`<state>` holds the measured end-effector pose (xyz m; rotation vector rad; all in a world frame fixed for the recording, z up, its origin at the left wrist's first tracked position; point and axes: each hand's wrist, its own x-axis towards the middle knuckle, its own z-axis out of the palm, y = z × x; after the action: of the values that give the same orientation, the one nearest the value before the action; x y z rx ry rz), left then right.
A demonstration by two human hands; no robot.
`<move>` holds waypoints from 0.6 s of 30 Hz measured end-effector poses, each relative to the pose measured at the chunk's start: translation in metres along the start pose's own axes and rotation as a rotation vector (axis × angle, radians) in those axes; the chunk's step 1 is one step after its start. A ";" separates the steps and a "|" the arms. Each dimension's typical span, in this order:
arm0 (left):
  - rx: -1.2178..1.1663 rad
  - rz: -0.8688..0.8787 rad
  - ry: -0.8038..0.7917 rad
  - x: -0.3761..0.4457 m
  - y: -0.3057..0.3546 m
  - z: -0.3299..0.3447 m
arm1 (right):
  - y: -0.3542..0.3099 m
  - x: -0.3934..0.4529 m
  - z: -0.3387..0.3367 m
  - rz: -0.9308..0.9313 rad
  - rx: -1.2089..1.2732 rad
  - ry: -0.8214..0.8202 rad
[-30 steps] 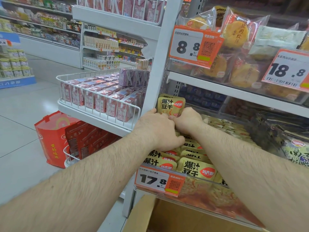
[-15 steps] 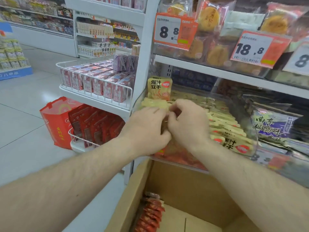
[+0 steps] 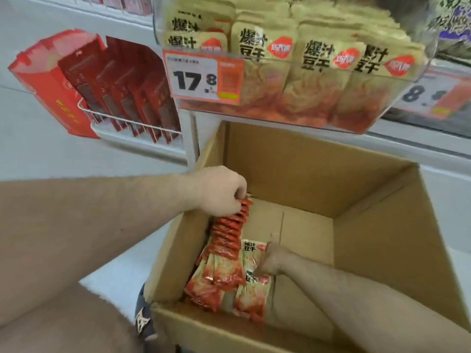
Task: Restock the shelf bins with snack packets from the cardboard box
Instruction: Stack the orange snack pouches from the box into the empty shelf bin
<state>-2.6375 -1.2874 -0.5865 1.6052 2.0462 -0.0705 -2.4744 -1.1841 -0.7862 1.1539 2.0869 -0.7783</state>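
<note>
Shelf tag (image 3: 204,75) reads 17.8; both hands' fingers (image 3: 239,197) grasp 爆汁豆干 packets (image 3: 226,240) in cardboard box (image 3: 356,189).

Red-and-beige snack packets (image 3: 229,253) lie in a plain brown cardboard box (image 3: 382,250).

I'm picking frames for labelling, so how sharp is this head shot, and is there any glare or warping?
Head view: motion-blurred overall, worst at the right shelf edge and its price tag; the 17.8 tag stays readable. Wide-angle bending curves the cardboard box walls. Glare on the clear bin front; the left hand looks overexposed.
</note>
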 end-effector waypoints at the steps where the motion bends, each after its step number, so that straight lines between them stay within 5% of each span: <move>1: -0.014 -0.001 -0.002 0.003 0.000 0.002 | 0.007 0.008 0.011 0.028 0.018 -0.041; 10: -0.153 -0.023 -0.040 0.010 0.005 0.008 | 0.029 0.001 0.024 0.036 0.092 -0.144; 14: -0.305 -0.098 -0.041 0.014 0.013 0.010 | 0.046 -0.014 -0.044 0.096 0.606 -0.240; 18: -0.516 -0.236 -0.109 0.019 0.020 0.012 | 0.035 -0.037 -0.088 -0.132 1.167 -0.437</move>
<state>-2.6172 -1.2691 -0.5994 1.0226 1.9533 0.2600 -2.4492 -1.1226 -0.7097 1.1876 1.2671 -2.2292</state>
